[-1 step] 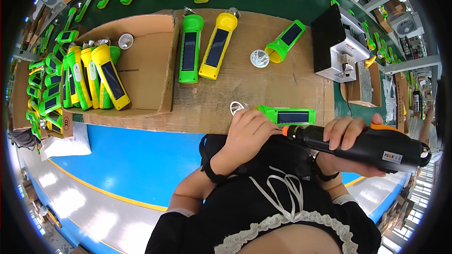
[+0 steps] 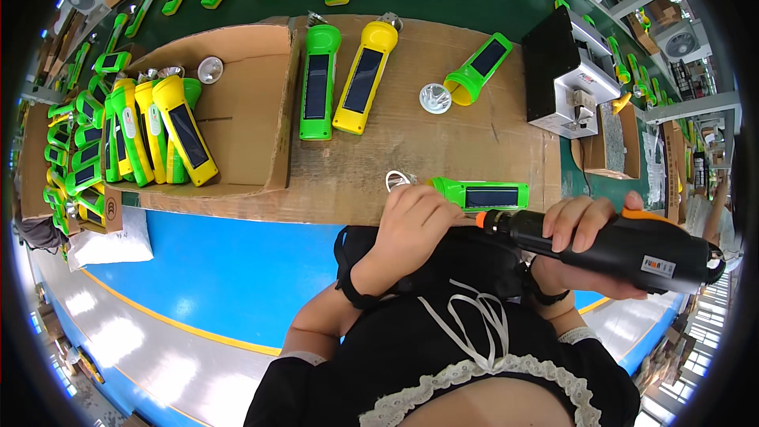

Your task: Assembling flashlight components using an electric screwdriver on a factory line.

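My right hand [image 2: 581, 225] is wrapped round a black electric screwdriver [image 2: 613, 249] with an orange lever and an orange nose, held almost level and pointing left. At its tip, the fingers of my left hand [image 2: 415, 225] are closed in a pinch; what they hold, if anything, is hidden. Just beyond them a green flashlight [image 2: 494, 195] with a dark solar panel lies on the cardboard at the near edge. A reflector [image 2: 398, 180] shows beside its head, partly covered by my left fingers.
Farther back on the cardboard sheet [image 2: 427, 146] lie a green flashlight [image 2: 319, 83], a yellow flashlight [image 2: 366, 75] and an opened green one [image 2: 478, 69] with its reflector [image 2: 436, 99]. An open carton [image 2: 253, 103] of flashlights stands left, a black-and-silver machine [image 2: 569, 71] right.
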A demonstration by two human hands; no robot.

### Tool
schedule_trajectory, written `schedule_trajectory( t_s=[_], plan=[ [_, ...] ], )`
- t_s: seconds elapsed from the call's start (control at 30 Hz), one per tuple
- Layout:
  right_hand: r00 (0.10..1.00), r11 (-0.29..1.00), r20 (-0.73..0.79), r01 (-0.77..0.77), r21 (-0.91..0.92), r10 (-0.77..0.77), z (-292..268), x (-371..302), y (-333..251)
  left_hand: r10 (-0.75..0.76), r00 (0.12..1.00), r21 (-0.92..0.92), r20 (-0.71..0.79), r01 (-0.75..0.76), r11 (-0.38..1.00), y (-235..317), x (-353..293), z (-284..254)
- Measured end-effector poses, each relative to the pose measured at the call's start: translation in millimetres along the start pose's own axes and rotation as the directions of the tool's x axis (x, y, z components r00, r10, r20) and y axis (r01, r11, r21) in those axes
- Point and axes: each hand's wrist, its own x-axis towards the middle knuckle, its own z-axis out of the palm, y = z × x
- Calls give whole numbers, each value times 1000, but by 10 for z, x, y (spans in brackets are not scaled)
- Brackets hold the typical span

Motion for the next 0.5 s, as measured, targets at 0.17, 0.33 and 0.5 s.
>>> schedule_trajectory(
  t_s=[0.17, 0.33, 0.5],
  plan=[
    [999, 998, 35, -22, -64, 25, -58, -92, 114, -64, 998, 102, -4, 64, 993, -29, 22, -6],
    [996, 994, 76, -36, -102, 44, -123, -114, 196, -100, 994, 46, 51, 98, 994, -55, 102, 104],
    [996, 996, 85, -15, -87, 22, -128, -106, 186, -78, 987, 115, 141, 62, 992, -76, 117, 17]
  ],
)
